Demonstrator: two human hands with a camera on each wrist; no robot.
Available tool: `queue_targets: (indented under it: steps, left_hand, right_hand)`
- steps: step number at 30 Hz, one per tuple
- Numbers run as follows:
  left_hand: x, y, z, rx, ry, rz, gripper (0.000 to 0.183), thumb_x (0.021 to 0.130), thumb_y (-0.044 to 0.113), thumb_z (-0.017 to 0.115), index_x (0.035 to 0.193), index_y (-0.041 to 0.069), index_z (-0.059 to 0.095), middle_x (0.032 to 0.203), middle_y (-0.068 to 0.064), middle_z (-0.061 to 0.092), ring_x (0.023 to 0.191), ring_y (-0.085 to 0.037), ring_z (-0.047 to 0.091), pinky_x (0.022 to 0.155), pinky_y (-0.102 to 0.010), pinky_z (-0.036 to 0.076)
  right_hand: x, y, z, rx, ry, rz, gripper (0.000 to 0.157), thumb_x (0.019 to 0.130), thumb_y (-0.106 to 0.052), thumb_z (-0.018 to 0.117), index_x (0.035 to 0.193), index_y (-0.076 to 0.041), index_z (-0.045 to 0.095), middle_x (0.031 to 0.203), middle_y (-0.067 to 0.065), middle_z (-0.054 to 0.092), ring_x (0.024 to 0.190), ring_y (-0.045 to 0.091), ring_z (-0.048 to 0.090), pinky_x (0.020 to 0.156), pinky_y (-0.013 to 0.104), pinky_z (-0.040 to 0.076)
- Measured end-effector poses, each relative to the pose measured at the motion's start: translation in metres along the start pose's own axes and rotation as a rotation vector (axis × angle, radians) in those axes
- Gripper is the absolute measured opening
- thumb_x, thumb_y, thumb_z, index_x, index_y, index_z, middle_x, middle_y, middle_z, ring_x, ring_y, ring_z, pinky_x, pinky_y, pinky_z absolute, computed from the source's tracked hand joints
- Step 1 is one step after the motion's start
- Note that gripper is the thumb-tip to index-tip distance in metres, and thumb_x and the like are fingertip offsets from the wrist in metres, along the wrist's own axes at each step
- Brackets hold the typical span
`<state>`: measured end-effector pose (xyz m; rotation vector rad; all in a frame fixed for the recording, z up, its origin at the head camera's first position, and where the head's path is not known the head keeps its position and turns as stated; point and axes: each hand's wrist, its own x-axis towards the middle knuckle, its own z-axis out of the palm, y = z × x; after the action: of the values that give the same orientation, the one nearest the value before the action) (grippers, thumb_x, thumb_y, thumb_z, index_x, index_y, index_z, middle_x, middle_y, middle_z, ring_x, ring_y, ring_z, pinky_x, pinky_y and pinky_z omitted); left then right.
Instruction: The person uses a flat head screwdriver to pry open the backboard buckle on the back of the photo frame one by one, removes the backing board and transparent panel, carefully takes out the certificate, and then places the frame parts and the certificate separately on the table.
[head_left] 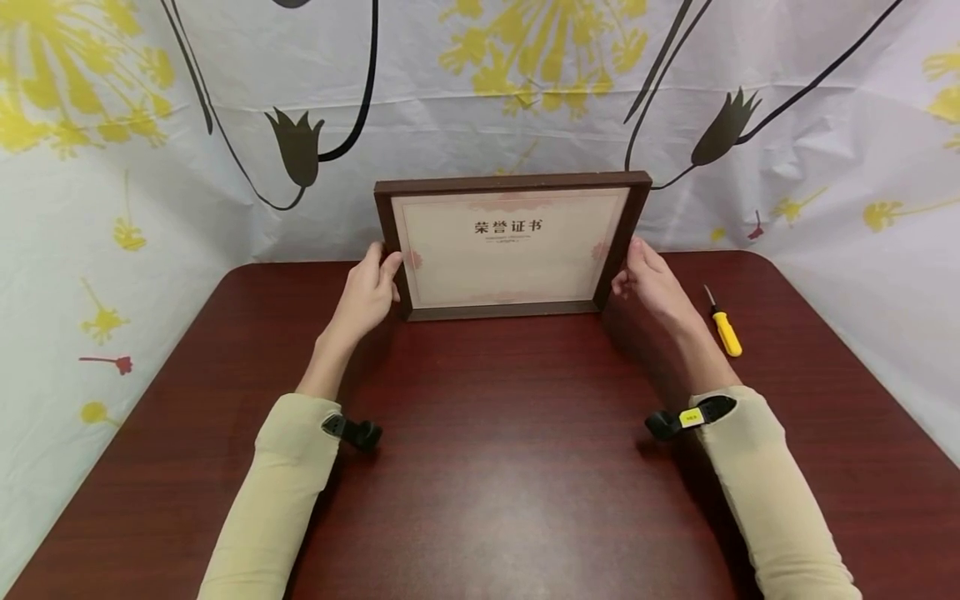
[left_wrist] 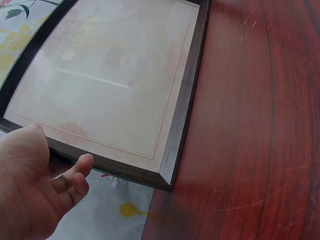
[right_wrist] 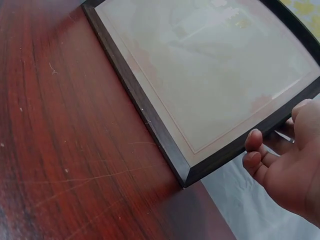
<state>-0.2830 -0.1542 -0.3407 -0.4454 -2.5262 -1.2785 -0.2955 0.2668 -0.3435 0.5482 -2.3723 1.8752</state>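
Note:
A dark brown picture frame (head_left: pixel 504 312) with a cream certificate (head_left: pixel 510 271) behind its glazing stands near the table's far edge, its face toward me. Its bottom rail appears to touch the tabletop. My left hand (head_left: pixel 367 292) grips the left side, thumb at the front edge; the left wrist view shows that hand (left_wrist: pixel 30 185) with some fingers curled beside the rail. On the opposite side, my right hand (head_left: pixel 652 279) holds the right rail, and in the right wrist view the hand (right_wrist: pixel 295 160) has its thumb on the edge. Fingers behind the frame are partly hidden.
A yellow-handled screwdriver (head_left: pixel 726 333) lies on the reddish-brown table (head_left: pixel 495 433), right of my right forearm. Behind the table hangs a white sheet (head_left: pixel 442 133) with yellow and dark flower prints. Each sleeve cuff carries a black strap device.

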Motion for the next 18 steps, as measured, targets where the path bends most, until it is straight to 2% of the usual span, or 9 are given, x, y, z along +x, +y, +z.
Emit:
queue_targets:
  steps: [2,7,8,10,12,13,15,16,18]
  left_hand:
    - [0.0,0.0,-0.001,-0.012,0.009,-0.004,0.044,0.111,0.034,0.034,0.125,-0.006,0.047,0.07,-0.018,0.058,0.07,-0.041,0.063,0.066,-0.036,0.046]
    - [-0.005,0.002,-0.003,-0.069,0.003,-0.063,0.059,0.112,0.041,0.024,0.142,-0.006,0.042,0.068,-0.016,0.057,0.065,-0.039,0.06,0.064,-0.034,0.048]
    - [-0.006,0.002,-0.004,-0.085,-0.008,-0.08,0.062,0.111,0.042,0.023,0.148,-0.005,0.038,0.069,-0.015,0.057,0.065,-0.038,0.059,0.064,-0.035,0.049]
    - [-0.008,0.002,-0.005,-0.123,-0.03,-0.11,0.066,0.11,0.046,0.021,0.149,-0.005,0.036,0.07,-0.015,0.056,0.065,-0.034,0.058,0.065,-0.039,0.052]
    - [-0.01,0.001,-0.006,-0.163,-0.068,-0.146,0.071,0.109,0.049,0.02,0.157,-0.002,0.024,0.072,-0.013,0.054,0.066,-0.029,0.056,0.07,-0.041,0.053]
    - [-0.011,0.0,-0.006,-0.182,-0.089,-0.163,0.072,0.109,0.05,0.02,0.16,0.0,0.018,0.072,-0.012,0.053,0.067,-0.027,0.056,0.072,-0.041,0.053]
    - [-0.013,0.0,-0.007,-0.214,-0.12,-0.191,0.074,0.108,0.053,0.018,0.161,0.002,0.015,0.073,-0.01,0.049,0.067,-0.026,0.055,0.078,-0.038,0.051]
    - [-0.014,-0.001,-0.008,-0.227,-0.135,-0.204,0.074,0.108,0.053,0.016,0.162,0.004,0.007,0.072,-0.009,0.048,0.066,-0.026,0.055,0.08,-0.036,0.049]
    - [-0.016,-0.001,-0.009,-0.245,-0.162,-0.21,0.075,0.106,0.055,0.013,0.162,0.005,0.007,0.073,-0.009,0.046,0.068,-0.03,0.055,0.083,-0.034,0.046]
  right_hand:
    - [0.001,0.0,-0.001,0.045,-0.016,-0.009,0.049,0.109,-0.039,0.029,0.135,-0.005,0.052,0.118,-0.001,0.063,0.068,0.017,0.053,0.059,0.027,0.041]
    - [0.001,-0.001,-0.001,0.068,-0.024,-0.014,0.046,0.109,-0.038,0.03,0.129,-0.005,0.054,0.113,0.001,0.063,0.066,0.017,0.052,0.058,0.027,0.041]
    - [0.0,-0.001,-0.002,0.063,-0.024,-0.01,0.044,0.109,-0.038,0.03,0.128,-0.007,0.054,0.11,0.001,0.064,0.066,0.017,0.052,0.058,0.027,0.041]
    - [-0.001,-0.001,-0.002,0.066,-0.033,0.001,0.043,0.109,-0.039,0.03,0.128,-0.009,0.054,0.108,0.001,0.064,0.067,0.017,0.052,0.059,0.027,0.042]
    - [-0.003,0.0,-0.002,0.086,-0.049,0.01,0.044,0.108,-0.041,0.03,0.128,-0.009,0.054,0.108,0.002,0.063,0.068,0.017,0.052,0.061,0.027,0.042]
    - [-0.004,0.0,-0.003,0.102,-0.058,0.014,0.045,0.108,-0.041,0.03,0.129,-0.009,0.053,0.11,0.003,0.063,0.069,0.017,0.052,0.062,0.027,0.042]
    - [-0.006,0.0,-0.004,0.138,-0.081,0.028,0.047,0.107,-0.043,0.031,0.13,-0.008,0.052,0.114,0.004,0.061,0.072,0.017,0.051,0.064,0.026,0.043]
    - [-0.007,0.0,-0.005,0.154,-0.088,0.039,0.046,0.107,-0.043,0.031,0.129,-0.007,0.051,0.113,0.005,0.06,0.073,0.017,0.052,0.066,0.026,0.045]
    - [-0.011,-0.001,-0.006,0.172,-0.099,0.063,0.041,0.107,-0.042,0.033,0.126,-0.008,0.048,0.108,0.009,0.058,0.077,0.018,0.054,0.071,0.025,0.048]
